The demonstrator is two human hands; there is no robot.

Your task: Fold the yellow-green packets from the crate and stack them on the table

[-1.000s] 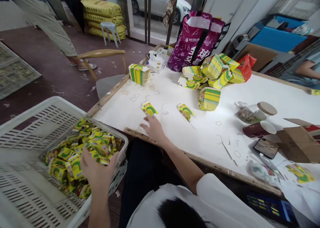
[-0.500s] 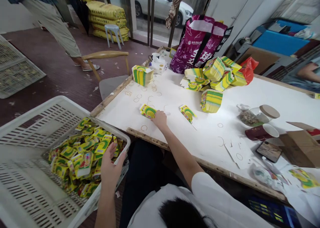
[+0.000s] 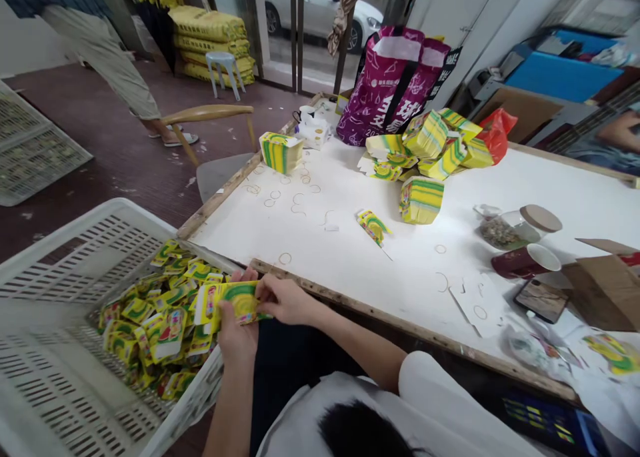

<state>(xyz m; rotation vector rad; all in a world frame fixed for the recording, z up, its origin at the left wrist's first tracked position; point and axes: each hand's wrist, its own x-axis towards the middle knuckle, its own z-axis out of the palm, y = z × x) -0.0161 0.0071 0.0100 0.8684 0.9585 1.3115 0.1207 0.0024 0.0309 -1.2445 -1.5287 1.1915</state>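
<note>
A flat yellow-and-green printed carton is held between both hands, over the table's near edge and beside the crate. My left hand is closed round it from below, thumb across its printed face. The fingers of my right hand pinch the carton's right end. Below and to the left, the white plastic crate holds a heap of similar small cartons. One more single carton lies on the white tabletop, out of reach of both hands.
Bundled carton stacks sit near a purple bag; another stack stands at the far left edge. Rubber bands are scattered about. On the right are a jar, a mug, and a phone. A person stands beyond the chair.
My right hand has brought the carton from the tabletop toward me and left, to the near edge. My left hand, open over the crate before, has moved right and closed on it.
</note>
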